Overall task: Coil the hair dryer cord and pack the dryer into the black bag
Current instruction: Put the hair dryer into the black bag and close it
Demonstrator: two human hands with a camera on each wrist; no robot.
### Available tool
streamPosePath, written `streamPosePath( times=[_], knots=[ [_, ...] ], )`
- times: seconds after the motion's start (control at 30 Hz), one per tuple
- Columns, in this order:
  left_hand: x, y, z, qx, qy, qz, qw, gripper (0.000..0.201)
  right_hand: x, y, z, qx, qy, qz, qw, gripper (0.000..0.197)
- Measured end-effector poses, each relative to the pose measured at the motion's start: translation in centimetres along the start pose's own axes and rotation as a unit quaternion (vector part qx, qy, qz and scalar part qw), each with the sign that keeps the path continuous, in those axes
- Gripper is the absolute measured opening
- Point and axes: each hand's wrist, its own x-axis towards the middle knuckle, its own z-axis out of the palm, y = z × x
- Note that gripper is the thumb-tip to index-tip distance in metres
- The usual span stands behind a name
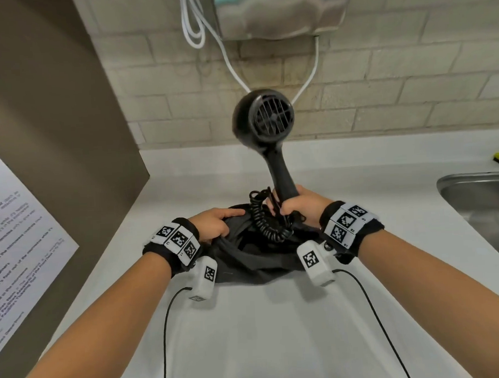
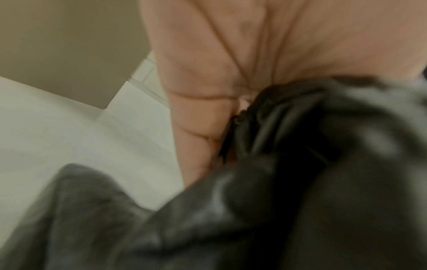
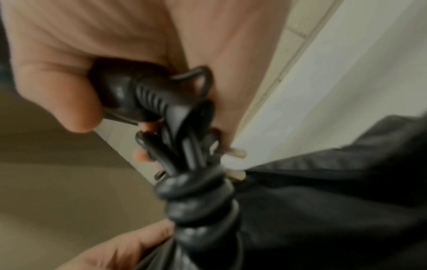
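Clearly packing is under way: the right hand (image 1: 296, 205) grips the hair dryer (image 1: 264, 122) by its handle, upright above the black bag (image 1: 245, 257), its coiled cord (image 1: 265, 219) dangling into the mouth. The left hand (image 1: 215, 223) pinches the bag's rim. Lowering the dryer probably needs a wider opening.

Both bare forearms reach forward side by side, each wrist strapped with a marker-covered band. The left hand (image 1: 215, 225) lies palm down, forefinger stretched straight ahead, its other fingers curled and clutching dark fabric. The right hand (image 1: 299, 204) stands fisted, fingers and thumb wrapped tight around what it grips.
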Motion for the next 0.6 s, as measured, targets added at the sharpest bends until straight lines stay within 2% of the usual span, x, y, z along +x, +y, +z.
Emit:
streamPosePath(
  times=[0.07, 0.13, 0.27, 0.33, 0.4, 0.47, 0.6],
  knots=[
    [0.2, -0.2, 0.0, 0.03, 0.01, -0.009, 0.999, 0.076, 0.1, 1.0, 0.2, 0.002, -0.053, 0.007, 0.999, 0.027],
    [0.4, -0.3, 0.1, 0.033, 0.021, 0.003, 0.999, 0.077, 0.1, 1.4, 0.1, -0.029, -0.095, 0.027, 0.995, 0.024],
    [0.4, -0.5, -0.3, -0.015, -0.016, 0.012, 1.0, 0.076, 0.4, 2.1, -0.2, -0.121, -0.111, 0.097, 0.982, 0.024],
    [0.4, -0.7, -0.6, -0.005, 0.003, 0.005, 1.0, 0.059, 0.5, 2.4, -0.1, -0.155, -0.118, 0.125, 0.973, 0.028],
    [0.5, -1.0, -1.0, 0.002, 0.063, -0.009, 0.998, 0.027, 0.5, 2.9, -0.1, -0.172, -0.122, 0.151, 0.966, 0.032],
    [0.7, -1.7, -1.7, -0.036, 0.095, -0.028, 0.994, 0.021, 0.6, 3.2, -0.2, -0.184, -0.123, 0.178, 0.959, 0.033],
    [0.4, -2.8, -3.0, -0.156, 0.058, -0.044, 0.985, 0.058, 0.8, 3.0, -0.6, -0.191, -0.149, 0.212, 0.947, 0.029]
  ],
)
